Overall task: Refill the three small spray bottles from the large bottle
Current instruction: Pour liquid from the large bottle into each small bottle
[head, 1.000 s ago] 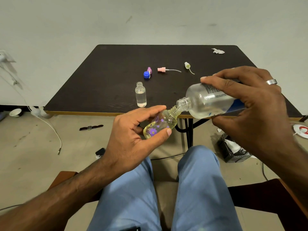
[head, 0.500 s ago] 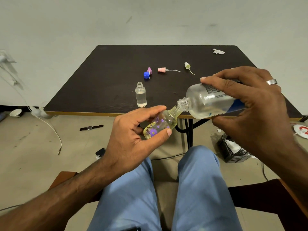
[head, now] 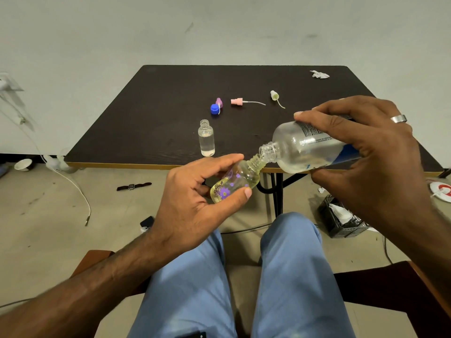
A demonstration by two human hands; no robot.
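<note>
the left hand (head: 195, 203) curls its thumb and fingers round a small flowered bottle (head: 234, 182), a clear, rounded plastic one tinted yellow and printed with purple blooms. it is tilted, its ribbed neck pointing up and right. the right hand (head: 371, 162), a smooth metal ring (head: 399, 118) on one finger, grips the large bottle (head: 305, 148) from above and below. that bottle is frosted clear plastic with a domed shoulder, a threaded neck and a label of black print and blue; it lies nearly on its side, mouth down-left, touching the small bottle's mouth. clear liquid pools along its lower wall. both bottles are held in the air in front of the table edge, over the person's knees in light blue trousers (head: 244, 276).

on the dark wood-grain table (head: 151, 118) with a pale edge strip, a slim clear cylinder bottle (head: 206, 139) stands upright and uncapped near the front edge, partly filled with clear liquid. behind it lie a blue ribbed cap (head: 214, 109) touching a purple sprayer (head: 219, 103), then a pink sprayer (head: 238, 101) with a thin dip tube, then a pale yellow sprayer (head: 274, 95) with a curved tube. a crumpled white tissue (head: 319, 74) sits at the far right corner.

on the floor are a wristwatch (head: 133, 186), a white cable (head: 73, 184) and a black mesh crate (head: 341, 223).
</note>
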